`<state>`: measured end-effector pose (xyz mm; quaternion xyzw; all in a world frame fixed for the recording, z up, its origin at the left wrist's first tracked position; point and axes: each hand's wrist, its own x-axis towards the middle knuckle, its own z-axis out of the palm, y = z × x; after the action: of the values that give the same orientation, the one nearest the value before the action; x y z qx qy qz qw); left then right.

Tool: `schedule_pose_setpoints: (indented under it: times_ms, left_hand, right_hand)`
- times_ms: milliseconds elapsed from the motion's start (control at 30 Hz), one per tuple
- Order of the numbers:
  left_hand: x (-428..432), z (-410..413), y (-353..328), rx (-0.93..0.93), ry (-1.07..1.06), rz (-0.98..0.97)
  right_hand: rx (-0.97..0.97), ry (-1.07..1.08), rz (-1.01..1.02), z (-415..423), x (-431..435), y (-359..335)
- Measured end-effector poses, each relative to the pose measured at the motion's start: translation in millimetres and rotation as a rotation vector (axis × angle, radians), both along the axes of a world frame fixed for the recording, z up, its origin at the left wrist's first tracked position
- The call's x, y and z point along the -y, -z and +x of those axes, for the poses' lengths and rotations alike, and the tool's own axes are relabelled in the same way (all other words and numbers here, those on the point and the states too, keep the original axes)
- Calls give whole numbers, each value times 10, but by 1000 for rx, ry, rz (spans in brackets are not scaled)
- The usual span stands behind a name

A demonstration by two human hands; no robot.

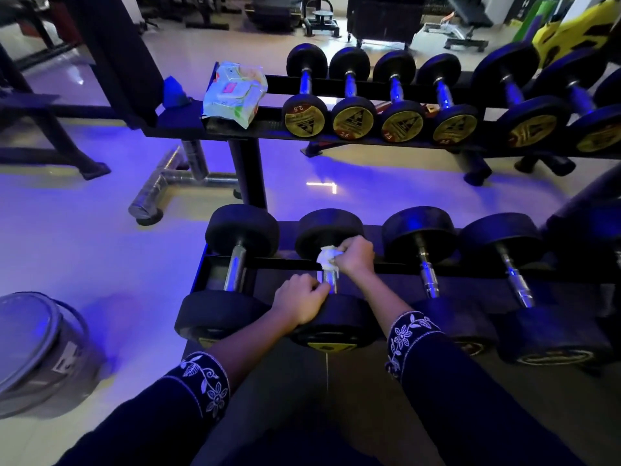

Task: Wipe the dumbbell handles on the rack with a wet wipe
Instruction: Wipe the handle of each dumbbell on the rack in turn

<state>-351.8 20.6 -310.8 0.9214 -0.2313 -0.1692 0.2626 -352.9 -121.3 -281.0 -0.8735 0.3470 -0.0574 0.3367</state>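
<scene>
1. Wiping now, with the wipe point(327, 258) bunched in the right hand point(356, 255), fingers clenched round it.
2. Pressing it on the far end of the second handle point(329, 280) on the low rack point(285, 263).
3. Holding that dumbbell point(336, 317) steady with the left hand point(300, 299), fingers curled over its near end.
4. Cannot tell if the first handle point(235, 269), on the left, is clean yet.
5. Probably still to do: the handles further right, then the top row point(349, 84) by the pack point(235, 92).

The left sleeve point(144, 412) and right sleeve point(470, 395) are long and dark navy, each with 1 cuff point(205, 381) embroidered with white flowers, leaves and vines.
</scene>
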Motion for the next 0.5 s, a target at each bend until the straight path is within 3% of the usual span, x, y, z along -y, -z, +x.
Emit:
schedule_pose_setpoints:
  times_ms: [233, 500]
  left_hand:
    - [-2, -3, 19, 17, -13, -1]
    - [-15, -34, -35, 7, -7, -11]
  right_hand:
    - [-145, -160, 39, -338, -26, 90]
    - [-29, 17, 45, -45, -9, -93]
